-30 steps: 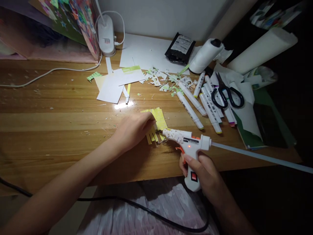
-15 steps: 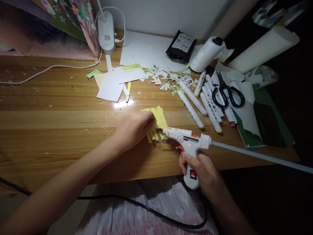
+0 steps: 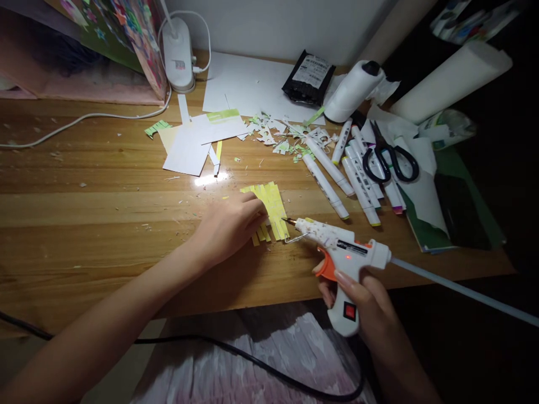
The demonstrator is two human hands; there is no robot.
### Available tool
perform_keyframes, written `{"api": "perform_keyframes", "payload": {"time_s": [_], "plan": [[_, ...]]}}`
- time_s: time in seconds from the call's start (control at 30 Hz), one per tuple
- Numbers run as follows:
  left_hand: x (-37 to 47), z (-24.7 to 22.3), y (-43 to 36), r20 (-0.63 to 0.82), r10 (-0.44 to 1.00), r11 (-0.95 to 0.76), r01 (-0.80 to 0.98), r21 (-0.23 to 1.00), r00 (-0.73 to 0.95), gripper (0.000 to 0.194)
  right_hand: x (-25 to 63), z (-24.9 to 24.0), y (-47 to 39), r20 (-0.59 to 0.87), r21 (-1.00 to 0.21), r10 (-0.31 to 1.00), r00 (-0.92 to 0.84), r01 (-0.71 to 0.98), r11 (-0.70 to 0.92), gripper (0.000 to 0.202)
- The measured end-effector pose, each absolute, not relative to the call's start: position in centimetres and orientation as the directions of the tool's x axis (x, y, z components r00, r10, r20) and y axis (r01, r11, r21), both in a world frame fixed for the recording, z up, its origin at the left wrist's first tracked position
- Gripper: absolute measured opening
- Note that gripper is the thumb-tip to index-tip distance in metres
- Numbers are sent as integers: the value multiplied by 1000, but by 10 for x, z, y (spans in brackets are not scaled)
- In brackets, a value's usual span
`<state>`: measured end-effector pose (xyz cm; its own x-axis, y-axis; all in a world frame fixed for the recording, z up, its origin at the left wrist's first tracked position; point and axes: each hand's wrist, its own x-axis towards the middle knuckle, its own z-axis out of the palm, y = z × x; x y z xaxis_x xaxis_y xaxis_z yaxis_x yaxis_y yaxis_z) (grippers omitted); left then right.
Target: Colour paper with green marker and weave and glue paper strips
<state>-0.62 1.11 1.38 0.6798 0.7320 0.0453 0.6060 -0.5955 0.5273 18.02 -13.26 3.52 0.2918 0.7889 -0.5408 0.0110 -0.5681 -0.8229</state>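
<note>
Several yellow paper strips (image 3: 275, 210), narrow, slightly fanned, uneven at ends

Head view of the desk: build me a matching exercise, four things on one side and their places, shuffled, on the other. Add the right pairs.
Things
1. Glue gun
2. Scissors
3. Black packet
4. Yellow paper strips

Places
A. On top of some of the white markers
B. Partly covered by the left hand
C. Held in the right hand
D. On the large white sheet

Right pairs: 1-C, 2-A, 3-D, 4-B
</note>
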Motion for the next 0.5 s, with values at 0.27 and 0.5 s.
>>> {"api": "perform_keyframes", "payload": {"time_s": [0.27,0.5], "plan": [[-8,14,10,53,670,-644,544,538,741,20,189,27,-133,-460,-876,831,312,-9,-482,30],[-6,20,8,26,659,-636,538,554,752,37,190,27,-128,-445,-887,844,301,-13,-463,36]]}}
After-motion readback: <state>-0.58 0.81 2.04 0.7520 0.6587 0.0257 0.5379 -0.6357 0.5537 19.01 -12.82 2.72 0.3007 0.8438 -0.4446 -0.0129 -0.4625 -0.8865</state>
